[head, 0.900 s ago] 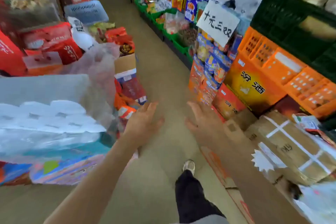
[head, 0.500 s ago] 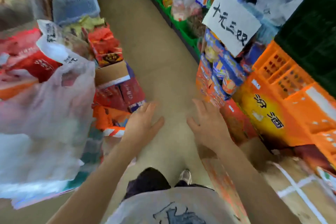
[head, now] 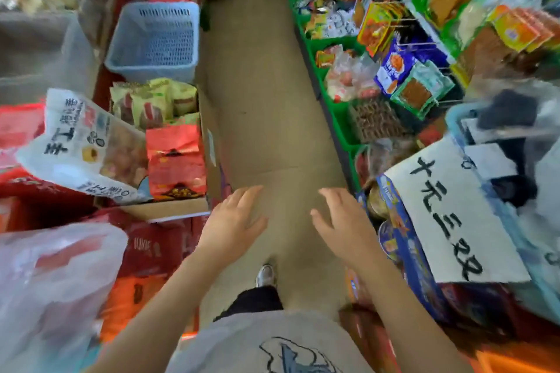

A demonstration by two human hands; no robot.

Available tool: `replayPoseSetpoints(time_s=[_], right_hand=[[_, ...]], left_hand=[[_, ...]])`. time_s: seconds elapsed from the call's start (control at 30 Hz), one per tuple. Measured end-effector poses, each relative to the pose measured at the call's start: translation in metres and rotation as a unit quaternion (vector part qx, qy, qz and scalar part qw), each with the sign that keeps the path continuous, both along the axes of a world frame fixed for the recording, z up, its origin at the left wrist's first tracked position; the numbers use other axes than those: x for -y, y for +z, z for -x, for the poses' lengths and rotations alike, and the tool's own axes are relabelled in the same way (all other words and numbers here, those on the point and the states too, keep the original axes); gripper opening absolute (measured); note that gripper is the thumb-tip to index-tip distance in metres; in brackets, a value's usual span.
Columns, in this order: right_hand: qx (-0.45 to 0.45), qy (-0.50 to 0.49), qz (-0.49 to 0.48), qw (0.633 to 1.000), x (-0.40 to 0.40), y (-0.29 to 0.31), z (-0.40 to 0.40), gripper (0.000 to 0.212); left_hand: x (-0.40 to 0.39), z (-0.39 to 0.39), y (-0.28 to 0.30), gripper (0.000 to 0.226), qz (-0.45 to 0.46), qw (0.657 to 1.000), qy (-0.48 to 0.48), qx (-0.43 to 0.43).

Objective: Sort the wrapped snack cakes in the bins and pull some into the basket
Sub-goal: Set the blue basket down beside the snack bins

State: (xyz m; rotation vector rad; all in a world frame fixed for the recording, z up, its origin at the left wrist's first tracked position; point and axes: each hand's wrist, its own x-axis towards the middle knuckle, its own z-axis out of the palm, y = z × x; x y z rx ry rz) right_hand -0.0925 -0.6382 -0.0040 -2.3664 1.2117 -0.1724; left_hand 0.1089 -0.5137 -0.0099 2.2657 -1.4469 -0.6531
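I stand in a narrow shop aisle. My left hand (head: 235, 221) and my right hand (head: 344, 221) hang side by side over the floor, fingers straight, holding nothing. An empty blue plastic basket (head: 154, 39) sits at the left of the aisle, well ahead of my left hand. Green bins (head: 331, 94) run along the right side with wrapped snacks (head: 351, 76) in them, ahead of my right hand. A cardboard box (head: 169, 209) of red and yellow-green packets lies just left of my left hand.
Red cartons and a clear plastic bag (head: 51, 281) crowd the left. A white handwritten sign (head: 454, 215) over blue packs juts in at the right, close to my right wrist. Hanging snack packets (head: 454, 3) fill the upper right. The tan floor (head: 266, 100) runs between.
The view has moved forward along the aisle and tilted down. The blue basket and green bins have come closer. Both hands stay held out in front, empty.
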Motion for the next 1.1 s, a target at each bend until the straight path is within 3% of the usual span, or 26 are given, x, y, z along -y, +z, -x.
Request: replayPoseSetpoints(time_s=[0.17, 0.3, 0.47, 0.63, 0.9, 1.1], right_hand=[[0.023, 0.024, 0.019, 0.999, 0.123, 0.022, -0.071, 0.055], [0.028, 0.011, -0.011, 0.999, 0.217, 0.011, -0.106, 0.045], [0.027, 0.067, -0.019, 0.997, 0.365, -0.001, -0.197, 0.049], [0.046, 0.139, -0.022, 0.989, 0.501, 0.024, -0.294, 0.042], [0.027, 0.259, -0.048, 0.964, 0.622, 0.025, -0.459, 0.042], [-0.012, 0.332, -0.038, 0.943, 0.683, 0.018, -0.621, 0.04]], left_hand=[[0.133, -0.06, 0.025, 0.077, 0.024, 1.0, 0.007, 0.0], [0.233, -0.104, 0.033, 0.065, 0.032, 0.999, 0.017, -0.004], [0.35, -0.176, 0.024, 0.06, 0.014, 0.998, 0.052, 0.032], [0.45, -0.247, 0.047, 0.073, 0.013, 0.992, 0.116, 0.051], [0.539, -0.366, 0.036, 0.057, 0.004, 0.964, 0.267, 0.012], [0.584, -0.498, 0.012, 0.076, 0.014, 0.94, 0.34, -0.005]])
